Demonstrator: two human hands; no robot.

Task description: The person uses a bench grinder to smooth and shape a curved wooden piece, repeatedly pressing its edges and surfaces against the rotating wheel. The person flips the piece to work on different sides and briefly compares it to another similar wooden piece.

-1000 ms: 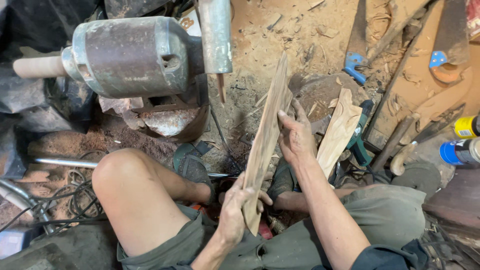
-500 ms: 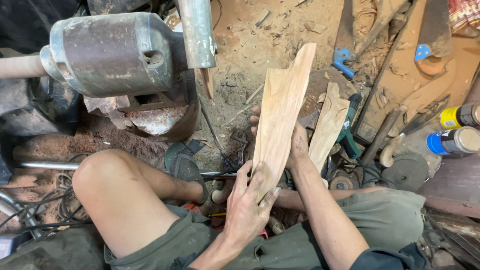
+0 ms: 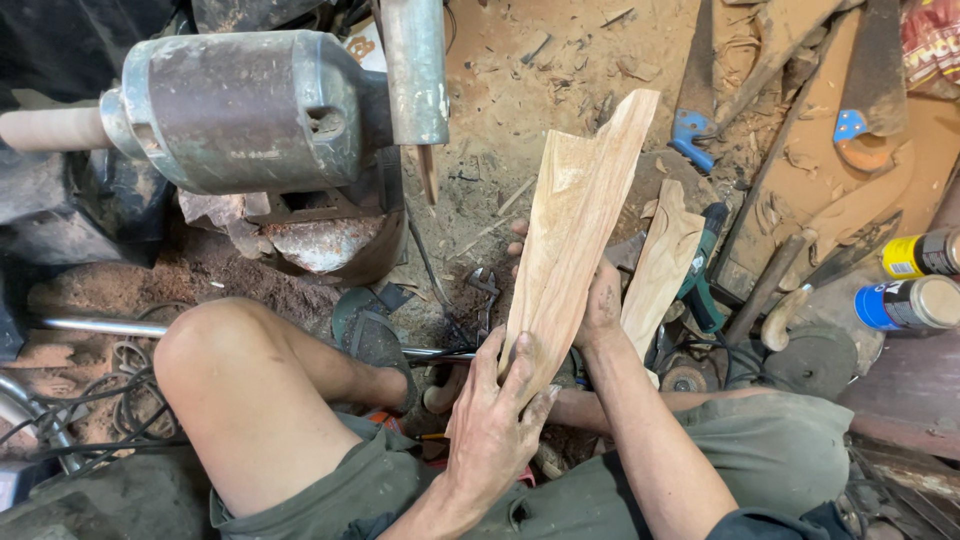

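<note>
A long pale carved wooden piece (image 3: pixel 575 225) stands tilted in front of me, broad face toward the camera, its top flaring near the sawdust floor. My left hand (image 3: pixel 495 425) lies flat on its lower end, fingers spread along the wood. My right hand (image 3: pixel 598 300) grips the piece from behind at mid-height; only its fingertips and wrist show. A second, smaller carved wooden piece (image 3: pixel 660 268) leans just to the right of it.
A grey electric motor (image 3: pixel 240 110) with a metal shaft (image 3: pixel 415 70) sits at upper left. Saws with blue handles (image 3: pixel 690 135), a mallet, spray cans (image 3: pixel 915 300) and a green power tool (image 3: pixel 700 290) lie at right. My bare knee (image 3: pixel 230 360) and sandal are at left.
The wooden piece has turned from edge-on to face-on. My left hand slid onto its lower face and my right hand moved behind it.
</note>
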